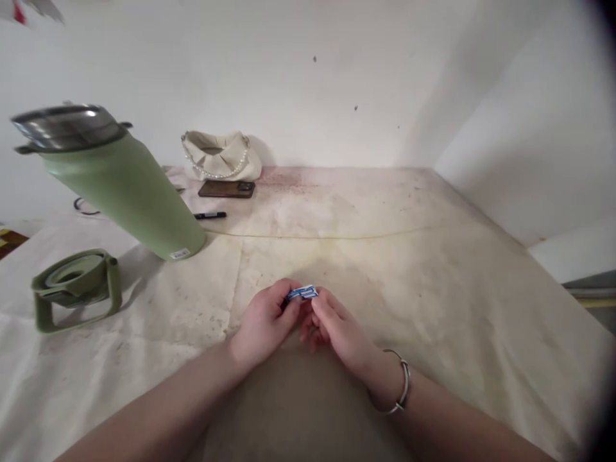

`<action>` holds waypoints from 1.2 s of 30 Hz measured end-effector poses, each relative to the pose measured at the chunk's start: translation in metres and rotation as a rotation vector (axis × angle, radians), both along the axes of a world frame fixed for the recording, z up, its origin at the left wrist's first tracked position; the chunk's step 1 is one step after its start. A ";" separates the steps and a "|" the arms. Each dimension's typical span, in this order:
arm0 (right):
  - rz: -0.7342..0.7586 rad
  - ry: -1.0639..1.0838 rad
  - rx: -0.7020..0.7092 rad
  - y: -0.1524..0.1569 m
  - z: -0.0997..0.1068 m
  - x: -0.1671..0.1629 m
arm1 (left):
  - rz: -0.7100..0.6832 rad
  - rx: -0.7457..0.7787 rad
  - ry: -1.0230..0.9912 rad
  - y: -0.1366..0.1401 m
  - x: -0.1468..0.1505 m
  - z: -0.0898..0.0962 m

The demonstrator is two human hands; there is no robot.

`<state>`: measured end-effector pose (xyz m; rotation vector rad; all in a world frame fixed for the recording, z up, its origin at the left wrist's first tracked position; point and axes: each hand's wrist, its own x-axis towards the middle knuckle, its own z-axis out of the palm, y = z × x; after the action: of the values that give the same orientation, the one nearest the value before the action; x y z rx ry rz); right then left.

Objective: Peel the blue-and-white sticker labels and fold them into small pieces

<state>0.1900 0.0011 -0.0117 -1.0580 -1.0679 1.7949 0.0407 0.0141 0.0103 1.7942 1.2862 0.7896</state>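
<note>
"What are the hands holding?"

"A small blue-and-white piece [303, 293], perhaps a wrapper, is raised before the wearer, pinched between the left hand's [262, 324] thumb and fingers; the right hand's [344, 330] fingertips grasp its other end."

"The hazard?"

"A slackened pinch could drop it; a wide leftward swing could topple the open-mouthed green bottle [129, 192] or shove the lid [79, 292]."

"And room?"

"Stained cloth [409, 276] spreads ahead and rightward; its far edge meets the wall [289, 83]."

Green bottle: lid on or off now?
Off. The green bottle shows a bare steel rim, and a green lid sits apart on the cloth.
</note>
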 end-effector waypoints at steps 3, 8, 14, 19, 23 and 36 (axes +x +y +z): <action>0.048 -0.060 0.016 -0.004 0.002 0.008 | -0.082 0.062 0.072 0.000 -0.003 0.002; 0.017 -0.089 -0.113 -0.003 0.008 0.014 | -0.175 0.230 0.204 -0.005 -0.001 -0.002; 0.033 -0.082 -0.123 -0.002 0.013 0.015 | -0.142 0.151 0.169 -0.010 0.003 -0.002; 0.034 -0.098 -0.098 -0.003 0.013 0.016 | -0.109 -0.032 0.061 -0.008 0.002 0.002; 0.023 -0.287 0.032 -0.003 0.011 0.020 | -0.078 -0.073 0.025 -0.007 -0.001 -0.001; 0.038 -0.212 -0.008 0.001 0.014 0.022 | -0.017 0.151 0.128 -0.010 0.001 -0.002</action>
<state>0.2123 0.0021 0.0024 -1.2622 -1.2153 1.7459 0.0414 0.0037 0.0087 2.0009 1.3215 0.7910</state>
